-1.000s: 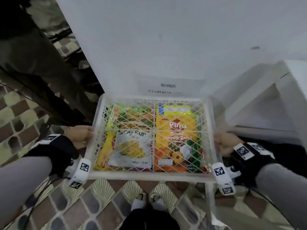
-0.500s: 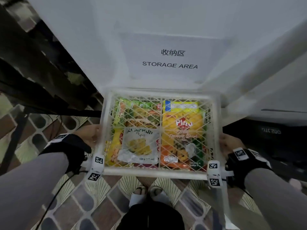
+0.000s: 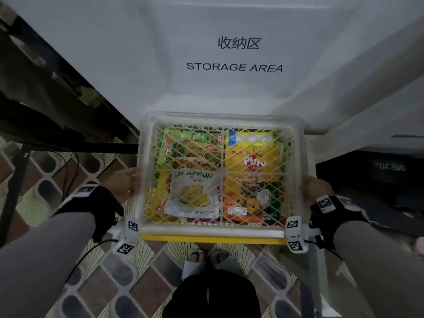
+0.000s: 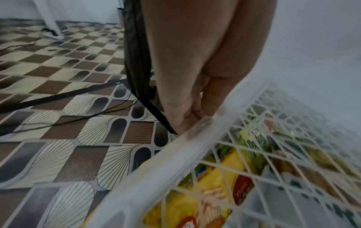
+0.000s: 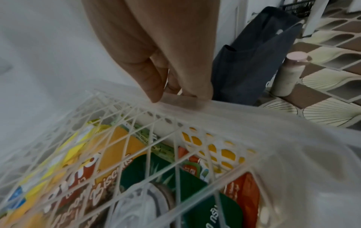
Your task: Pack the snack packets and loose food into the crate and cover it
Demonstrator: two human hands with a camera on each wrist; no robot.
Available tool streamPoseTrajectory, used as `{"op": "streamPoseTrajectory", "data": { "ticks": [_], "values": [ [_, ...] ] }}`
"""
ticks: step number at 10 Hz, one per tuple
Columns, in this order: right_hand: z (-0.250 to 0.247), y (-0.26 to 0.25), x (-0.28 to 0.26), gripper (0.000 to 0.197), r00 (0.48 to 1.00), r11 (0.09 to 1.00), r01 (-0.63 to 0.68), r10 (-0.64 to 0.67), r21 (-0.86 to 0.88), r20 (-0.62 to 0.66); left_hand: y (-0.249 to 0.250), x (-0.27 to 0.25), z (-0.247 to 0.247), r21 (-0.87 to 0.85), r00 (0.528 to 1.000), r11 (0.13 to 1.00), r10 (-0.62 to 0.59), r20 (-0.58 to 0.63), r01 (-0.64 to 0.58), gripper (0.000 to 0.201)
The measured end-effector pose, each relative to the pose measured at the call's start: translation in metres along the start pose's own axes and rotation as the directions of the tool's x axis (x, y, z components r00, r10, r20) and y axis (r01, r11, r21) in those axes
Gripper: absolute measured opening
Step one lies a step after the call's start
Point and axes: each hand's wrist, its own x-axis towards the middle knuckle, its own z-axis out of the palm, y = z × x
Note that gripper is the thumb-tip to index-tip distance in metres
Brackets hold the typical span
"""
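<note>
White table (image 3: 114, 53) with a storage sign (image 3: 236, 55) at 12 o'clock. Lattice-covered crate (image 3: 220, 230) at centre, above the floor, packets (image 3: 195, 193) inside. Left hand (image 3: 125, 183) at 9 o'clock and right hand (image 3: 315, 189) at 3 o'clock grip its rim.

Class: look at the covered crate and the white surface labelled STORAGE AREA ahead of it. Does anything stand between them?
Nothing visible does. The crate, held by the left hand and right hand, has its far edge at the surface, which looks bare around the label.
</note>
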Motion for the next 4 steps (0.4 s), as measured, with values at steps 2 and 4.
{"op": "streamPoseTrajectory", "data": {
  "ticks": [2, 4],
  "values": [
    [-0.02, -0.017, -0.011, 0.048, 0.924, 0.979, -0.195, 0.164, 0.056, 0.347, 0.002, -0.004, -0.002, 0.065, 0.994, 0.996, -0.059, 0.092, 0.053, 0.053],
    [-0.03, 0.029, -0.034, 0.038, 0.997, 0.994, -0.069, 0.066, 0.08, 0.042, -0.042, -0.021, -0.046, 0.11, 0.993, 0.99, -0.074, -0.088, 0.084, 0.038]
  ]
}}
